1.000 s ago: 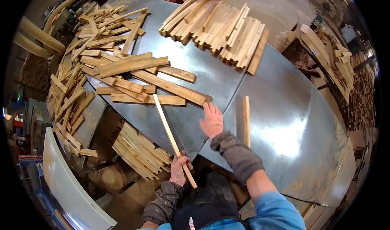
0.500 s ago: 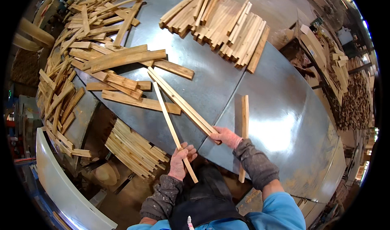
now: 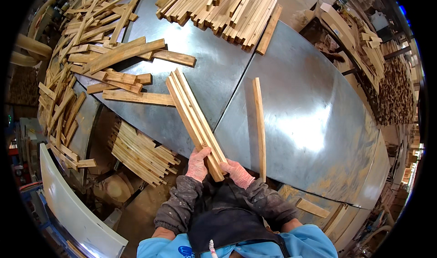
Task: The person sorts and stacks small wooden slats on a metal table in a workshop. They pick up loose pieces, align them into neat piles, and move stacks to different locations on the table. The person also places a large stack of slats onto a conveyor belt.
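A small bundle of long, pale wooden strips (image 3: 193, 117) slants away from me over the metal table, its strips lying side by side. My left hand (image 3: 198, 163), in a pinkish knit glove, is closed round the bundle's near left side. On the opposite side my right hand (image 3: 237, 173), gloved the same way, grips the near end. Some of its fingers are hidden by the wood. A single wooden strip (image 3: 259, 130) rests on the table to the right of the bundle. Left of the bundle's far end lies a flat board (image 3: 139, 97).
A large heap of loose boards (image 3: 102, 25) covers the table's far left. Neatly laid strips (image 3: 223, 16) lie at the far edge. Below the table's left edge is another row of strips (image 3: 141, 153). A curved pale panel (image 3: 77, 203) stands at lower left.
The strip in my left hand has been brought against those in my right, and both hands now hold them as one bundle. My right hand moved left; the whole view shifted.
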`<state>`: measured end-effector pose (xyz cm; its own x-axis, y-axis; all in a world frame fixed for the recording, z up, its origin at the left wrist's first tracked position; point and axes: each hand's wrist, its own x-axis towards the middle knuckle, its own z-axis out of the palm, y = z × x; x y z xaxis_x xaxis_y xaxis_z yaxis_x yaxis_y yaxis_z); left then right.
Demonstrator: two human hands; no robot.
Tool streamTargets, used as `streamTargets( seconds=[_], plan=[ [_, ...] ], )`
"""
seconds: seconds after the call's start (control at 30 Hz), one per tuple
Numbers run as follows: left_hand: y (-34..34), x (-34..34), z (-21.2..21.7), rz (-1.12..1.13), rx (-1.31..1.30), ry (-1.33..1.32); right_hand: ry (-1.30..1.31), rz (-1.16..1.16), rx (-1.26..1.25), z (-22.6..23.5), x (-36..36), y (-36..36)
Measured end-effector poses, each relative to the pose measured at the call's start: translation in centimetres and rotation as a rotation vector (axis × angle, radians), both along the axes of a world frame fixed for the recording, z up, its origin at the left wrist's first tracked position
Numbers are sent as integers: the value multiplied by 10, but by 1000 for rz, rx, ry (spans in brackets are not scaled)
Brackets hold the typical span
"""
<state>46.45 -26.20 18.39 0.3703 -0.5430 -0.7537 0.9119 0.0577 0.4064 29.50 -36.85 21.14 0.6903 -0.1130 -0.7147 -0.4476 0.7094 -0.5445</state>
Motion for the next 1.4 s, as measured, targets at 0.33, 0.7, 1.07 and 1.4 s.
streamTargets(
  seconds=[0.33,0.7,1.07,1.4],
  plan=[
    [28,-6,-1,0,-117,111,28,69,-84,30,-11,15],
    [17,-16,3,44,-159,121,80,-219,310,13,-33,16],
    [-18,-40,-26,96,-160,220,299,-120,-728,17,-55,8],
    [-28,-49,-70,17,57,-128,585,-246,-1251,-18,-150,12]
  ],
)
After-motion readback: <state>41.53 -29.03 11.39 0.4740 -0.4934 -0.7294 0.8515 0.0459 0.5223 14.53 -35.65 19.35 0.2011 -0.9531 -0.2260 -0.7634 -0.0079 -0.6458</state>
